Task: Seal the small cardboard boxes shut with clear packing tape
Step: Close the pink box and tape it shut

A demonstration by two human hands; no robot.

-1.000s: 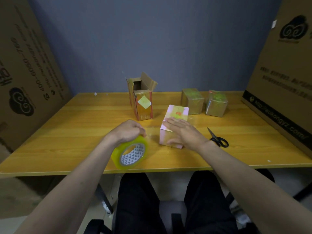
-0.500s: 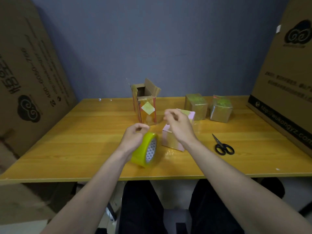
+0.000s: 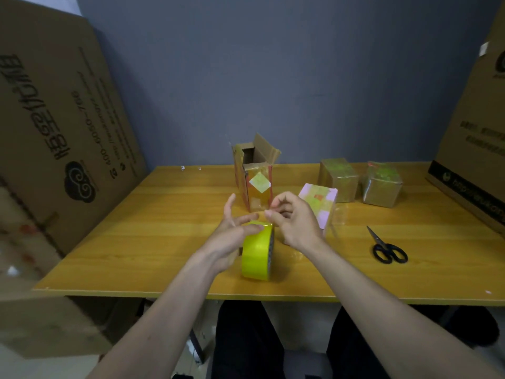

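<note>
The tape roll (image 3: 257,251) is steadied on edge near the table's (image 3: 136,242) front edge by the spread left hand (image 3: 232,236), so its free end can apparently be pinched by the right hand (image 3: 295,222).

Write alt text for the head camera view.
A person's left hand steadies a yellow-green tape roll on a wooden table while the right hand picks at its top. Behind stand an open tall box, a pink-topped box, two taped boxes and scissors.
</note>
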